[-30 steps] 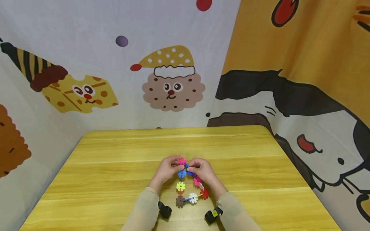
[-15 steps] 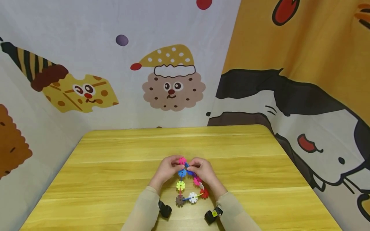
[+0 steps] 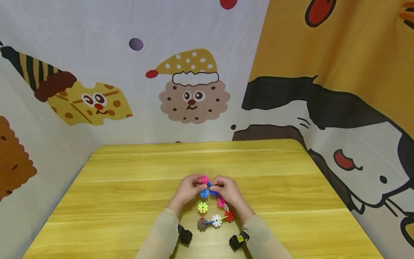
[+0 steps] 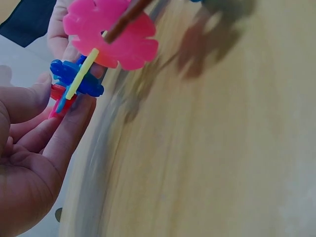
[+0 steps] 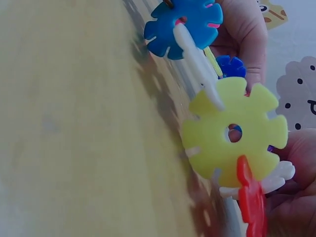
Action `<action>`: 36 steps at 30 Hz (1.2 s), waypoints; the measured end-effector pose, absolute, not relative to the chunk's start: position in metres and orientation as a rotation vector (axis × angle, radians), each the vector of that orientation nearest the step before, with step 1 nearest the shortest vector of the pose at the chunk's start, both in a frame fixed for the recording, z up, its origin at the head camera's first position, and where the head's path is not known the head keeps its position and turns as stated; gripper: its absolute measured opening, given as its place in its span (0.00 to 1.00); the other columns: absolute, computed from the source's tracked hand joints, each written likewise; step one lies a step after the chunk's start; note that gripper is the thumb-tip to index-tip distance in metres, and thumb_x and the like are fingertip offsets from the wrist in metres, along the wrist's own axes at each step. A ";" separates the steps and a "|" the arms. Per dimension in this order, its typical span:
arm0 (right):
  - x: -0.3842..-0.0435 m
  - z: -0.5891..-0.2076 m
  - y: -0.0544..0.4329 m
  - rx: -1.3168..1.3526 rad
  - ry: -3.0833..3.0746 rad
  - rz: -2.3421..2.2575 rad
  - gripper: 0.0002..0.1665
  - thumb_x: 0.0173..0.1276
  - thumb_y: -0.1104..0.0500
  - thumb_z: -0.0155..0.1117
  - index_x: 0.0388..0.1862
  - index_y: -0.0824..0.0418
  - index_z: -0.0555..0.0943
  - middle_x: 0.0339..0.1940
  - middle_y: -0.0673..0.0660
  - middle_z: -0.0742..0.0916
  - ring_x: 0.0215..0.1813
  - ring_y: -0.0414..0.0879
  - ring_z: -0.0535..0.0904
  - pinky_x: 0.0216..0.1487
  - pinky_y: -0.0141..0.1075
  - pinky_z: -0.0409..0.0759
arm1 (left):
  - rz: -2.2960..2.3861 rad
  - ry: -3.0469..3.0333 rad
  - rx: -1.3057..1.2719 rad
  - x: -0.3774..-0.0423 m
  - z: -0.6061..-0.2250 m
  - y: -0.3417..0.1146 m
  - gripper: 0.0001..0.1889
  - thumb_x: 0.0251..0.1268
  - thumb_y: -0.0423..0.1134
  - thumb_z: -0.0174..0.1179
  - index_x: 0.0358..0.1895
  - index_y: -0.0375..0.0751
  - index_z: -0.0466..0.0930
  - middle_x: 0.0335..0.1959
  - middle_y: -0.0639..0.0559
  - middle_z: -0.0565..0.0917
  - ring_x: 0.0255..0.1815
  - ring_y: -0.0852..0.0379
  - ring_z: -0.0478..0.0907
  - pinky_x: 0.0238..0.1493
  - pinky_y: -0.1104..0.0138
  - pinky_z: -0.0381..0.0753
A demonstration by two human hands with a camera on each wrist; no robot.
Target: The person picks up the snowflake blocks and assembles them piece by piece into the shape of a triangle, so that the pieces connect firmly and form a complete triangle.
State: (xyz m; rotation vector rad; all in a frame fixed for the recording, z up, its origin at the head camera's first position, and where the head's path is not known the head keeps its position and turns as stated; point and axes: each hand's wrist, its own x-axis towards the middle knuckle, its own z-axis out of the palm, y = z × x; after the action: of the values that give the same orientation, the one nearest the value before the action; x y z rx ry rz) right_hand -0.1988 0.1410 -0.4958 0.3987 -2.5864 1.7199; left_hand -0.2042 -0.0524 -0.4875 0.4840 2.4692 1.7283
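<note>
Notched plastic discs, slotted edge to edge, make up a colourful ring (image 3: 202, 207) near the table's front. At its far end my left hand (image 3: 187, 189) pinches linked discs between thumb and fingers. Opposite it, my right hand (image 3: 227, 189) pinches the blue part of the ring. The left wrist view has a blue disc (image 4: 79, 78) at my left fingertips, beside a bigger-looking pink disc (image 4: 111, 32). A yellow disc (image 5: 234, 131) hangs close to the right wrist camera, with a red disc (image 5: 252, 197) slotted into it. My right fingertips are partly hidden behind the discs.
The wood-grain table (image 3: 129, 180) reaches back to a cartoon-printed cloth wall (image 3: 191, 28). A yellow and black-and-white curtain (image 3: 323, 72) hangs on the right. Black camera mounts (image 3: 185, 235) sit at both wrists.
The ring has shifted very slightly to the right in the head view. Both hands keep the same grip at its far end.
</note>
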 end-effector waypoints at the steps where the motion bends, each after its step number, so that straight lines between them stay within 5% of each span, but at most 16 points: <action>1: -0.199 -0.496 0.141 0.409 -2.590 1.706 0.06 0.62 0.63 0.73 0.31 0.64 0.84 0.29 0.51 0.86 0.34 0.41 0.79 0.37 0.33 0.78 | 1.721 2.476 0.488 -0.204 -0.488 -0.052 0.20 0.66 0.32 0.65 0.59 0.28 0.78 0.45 0.41 0.85 0.43 0.48 0.82 0.45 0.58 0.83; 14: -0.203 -0.494 0.144 0.410 -2.592 1.752 0.03 0.64 0.63 0.71 0.34 0.62 0.85 0.30 0.53 0.87 0.32 0.41 0.79 0.33 0.33 0.78 | 1.706 2.453 0.489 -0.208 -0.486 -0.052 0.23 0.69 0.33 0.63 0.64 0.29 0.74 0.47 0.43 0.83 0.47 0.47 0.81 0.48 0.57 0.83; 25: -0.207 -0.492 0.153 0.423 -2.618 2.016 0.17 0.72 0.61 0.64 0.51 0.74 0.81 0.37 0.60 0.87 0.32 0.41 0.79 0.32 0.33 0.78 | 1.704 2.469 0.514 -0.208 -0.481 -0.050 0.24 0.69 0.33 0.63 0.65 0.31 0.73 0.47 0.44 0.83 0.45 0.48 0.81 0.45 0.60 0.83; 36: -0.210 -0.493 0.150 0.378 -2.525 2.134 0.15 0.69 0.66 0.65 0.45 0.81 0.81 0.33 0.53 0.85 0.34 0.40 0.76 0.35 0.29 0.76 | 1.703 2.509 0.524 -0.204 -0.476 -0.048 0.23 0.69 0.31 0.62 0.65 0.31 0.74 0.46 0.45 0.83 0.42 0.50 0.81 0.36 0.65 0.82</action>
State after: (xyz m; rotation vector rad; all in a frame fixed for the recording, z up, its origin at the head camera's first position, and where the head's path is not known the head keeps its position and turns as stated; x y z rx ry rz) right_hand -0.2099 0.1495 -0.4929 0.3785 -2.5246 2.1342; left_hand -0.2039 -0.0481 -0.4756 0.5238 2.5087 1.7029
